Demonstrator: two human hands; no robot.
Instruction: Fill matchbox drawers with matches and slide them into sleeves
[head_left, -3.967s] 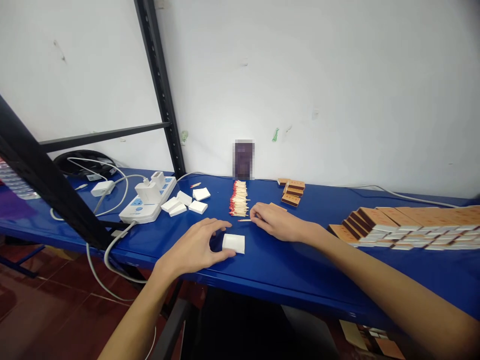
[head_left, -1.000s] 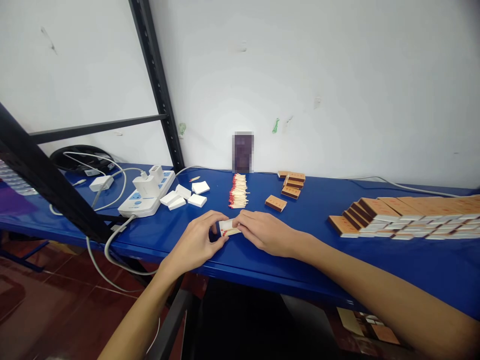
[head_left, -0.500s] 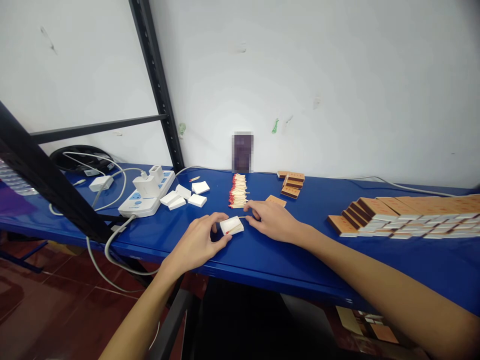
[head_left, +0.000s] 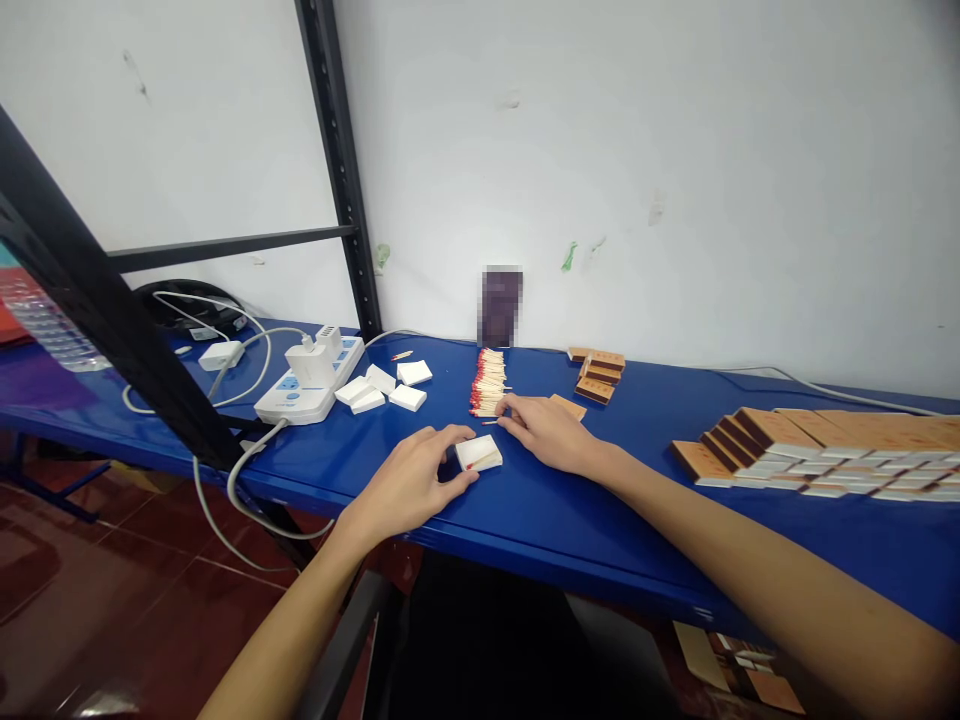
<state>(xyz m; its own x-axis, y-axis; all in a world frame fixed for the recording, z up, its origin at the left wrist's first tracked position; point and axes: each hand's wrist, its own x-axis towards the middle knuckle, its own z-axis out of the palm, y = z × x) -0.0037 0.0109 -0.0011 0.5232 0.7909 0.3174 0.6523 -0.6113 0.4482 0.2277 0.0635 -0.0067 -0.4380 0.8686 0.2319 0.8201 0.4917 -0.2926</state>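
My left hand [head_left: 409, 482] grips a small white matchbox tray [head_left: 480, 454] between thumb and fingers; one red-tipped match lies in the tray. My right hand [head_left: 547, 432] reaches to the near end of a pile of red-tipped matches [head_left: 487, 384], its fingertips pinched at a single match lying just in front of the pile. Both hands rest on the blue bench [head_left: 525, 520]. A brown matchbox sleeve [head_left: 571, 405] lies just behind my right hand.
Several white empty trays [head_left: 386, 388] lie beside a white power strip [head_left: 311, 385] with cables at the left. A few brown sleeves [head_left: 598, 364] sit by the wall. Rows of filled matchboxes [head_left: 817, 450] cover the right. A black rack post [head_left: 341, 170] stands behind.
My right hand left the tray, where it placed a match, and moved back to the match pile. My left hand stays on the tray. The camera shifted a little.
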